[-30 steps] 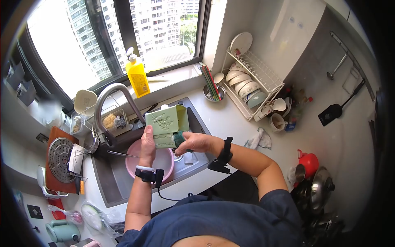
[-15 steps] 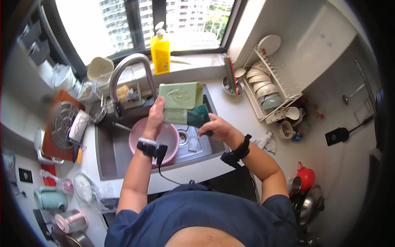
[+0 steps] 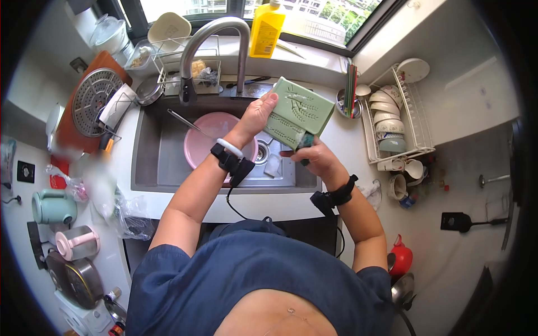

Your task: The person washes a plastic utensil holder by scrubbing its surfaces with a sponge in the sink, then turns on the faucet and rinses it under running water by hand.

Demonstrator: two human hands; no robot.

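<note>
A light green box with a raised leaf pattern [image 3: 302, 106] is held tilted over the right part of the sink [image 3: 162, 176]. My left hand [image 3: 256, 116] grips its left edge, thumb on the patterned face. At its lower right corner, my right hand [image 3: 316, 157] is closed on a dark green scouring pad [image 3: 305, 141], which is partly hidden by the fingers and touches the box. White suds show on the box. Below my left hand, a pink basin [image 3: 208, 129] stands in the sink, with a metal handle [image 3: 188, 121] leaning over its rim.
A curved faucet [image 3: 216, 25] rises behind the sink, near a yellow bottle [image 3: 267, 31]. On the right stand a dish rack [image 3: 423, 140] with bowls and a red kettle [image 3: 401, 257]. The left counter holds a green kettle [image 3: 55, 206] and a cutting board [image 3: 106, 61].
The view has shifted. The box has turned to a slant, and my right hand has moved the scouring pad in against its lower right corner, where less of the pad shows.
</note>
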